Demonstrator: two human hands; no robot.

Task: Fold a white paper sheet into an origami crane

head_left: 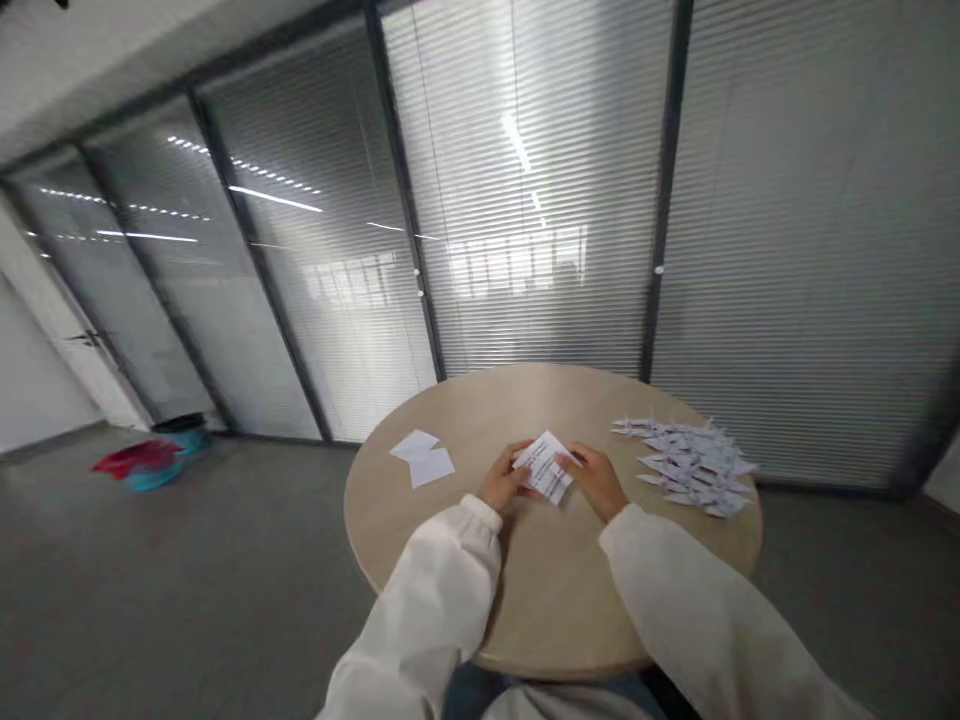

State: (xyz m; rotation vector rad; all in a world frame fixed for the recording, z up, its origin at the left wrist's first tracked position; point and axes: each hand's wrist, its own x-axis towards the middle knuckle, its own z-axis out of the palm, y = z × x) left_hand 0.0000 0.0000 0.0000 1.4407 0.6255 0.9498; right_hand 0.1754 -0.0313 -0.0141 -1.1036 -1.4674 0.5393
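Note:
A small printed sheet of paper [547, 466] lies tilted on the round beige table [480, 600], held between both hands. My left hand [504, 482] grips its left edge with the fingers curled on it. My right hand [596, 479] pinches its right edge. Both arms are in cream sleeves and reach out from the near side of the table.
A heap of several folded paper figures [694, 460] lies at the table's right. Two blank white sheets [424, 456] overlap at the left. Glass walls with blinds stand behind. A teal bin with red cloth [154, 460] sits on the floor far left.

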